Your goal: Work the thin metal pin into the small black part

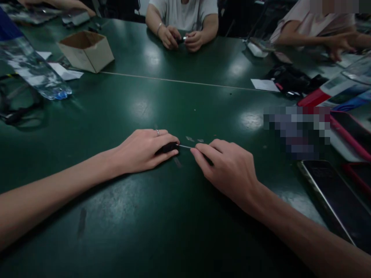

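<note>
Left fingers (167, 139) grip a black object (169, 147); the red-and-blue label (334, 94) is illegible.

A glossy dark green table (139, 235) spreads under the left hand (153, 148) and the right hand (228, 162), a pale seam (162, 78) crossing it beyond both; small clear scraps (189, 139) lie just past the gap between the hands; a dark-screened phone (330, 193) lies right of the right hand; farther off, past the left hand, are an open box (100, 58) and a clear bottle (37, 69), white papers (65, 72) between them; a white slip (262, 84) and a black bundle (292, 79) lie well beyond the right hand.
</note>
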Motion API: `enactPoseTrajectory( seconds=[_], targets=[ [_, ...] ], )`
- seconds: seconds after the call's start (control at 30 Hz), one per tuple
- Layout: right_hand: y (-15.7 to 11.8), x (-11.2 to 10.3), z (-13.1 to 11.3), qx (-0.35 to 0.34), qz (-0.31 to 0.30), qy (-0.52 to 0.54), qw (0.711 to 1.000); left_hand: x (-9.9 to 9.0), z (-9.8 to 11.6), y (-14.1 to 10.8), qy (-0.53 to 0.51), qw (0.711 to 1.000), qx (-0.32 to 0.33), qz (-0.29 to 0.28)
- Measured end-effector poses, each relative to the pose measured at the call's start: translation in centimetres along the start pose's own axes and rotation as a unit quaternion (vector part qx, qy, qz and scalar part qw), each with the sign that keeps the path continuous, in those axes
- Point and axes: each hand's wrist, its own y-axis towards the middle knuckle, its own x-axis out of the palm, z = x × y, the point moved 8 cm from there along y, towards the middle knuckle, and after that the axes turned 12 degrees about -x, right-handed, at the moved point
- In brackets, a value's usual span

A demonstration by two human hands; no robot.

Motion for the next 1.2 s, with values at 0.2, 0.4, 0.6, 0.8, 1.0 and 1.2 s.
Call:
enactPoseTrajectory(
  seconds=[0.2,0.4,0.6,0.8,1.0,1.2],
  targets=[
    [0.1,0.2,0.3,-0.017,0.005,-0.002,1.000,0.1,-0.3,0.3,-0.010,1.000,-0.009,-0.012],
    [0.1,0.1,0.2,-0.031,0.025,-0.002,0.999,0.1,-0.4,0.3,-0.010,1.000,-0.008,-0.016],
    [0.0,-0.6,-0.1,-0.030,0.060,-0.014,0.998,0.1,-0.4,0.3,-0.013,1.000,-0.005,-0.016],
    [-0.1,-0.9,0.0,-0.031,0.070,0.006,0.997,0.0,-0.5,0.2,-0.023,1.000,-0.007,-0.008],
    [-0.2,-0.7,0.2,-0.031,0.070,0.024,0.997,-0.2,-0.6,0.3,-0.030,0.999,-0.023,-0.015],
    [-0.1,-0.5,0.0,-0.040,0.054,0.017,0.998,-0.4,-0.9,0.4,-0.023,0.998,-0.063,-0.016]
  ],
)
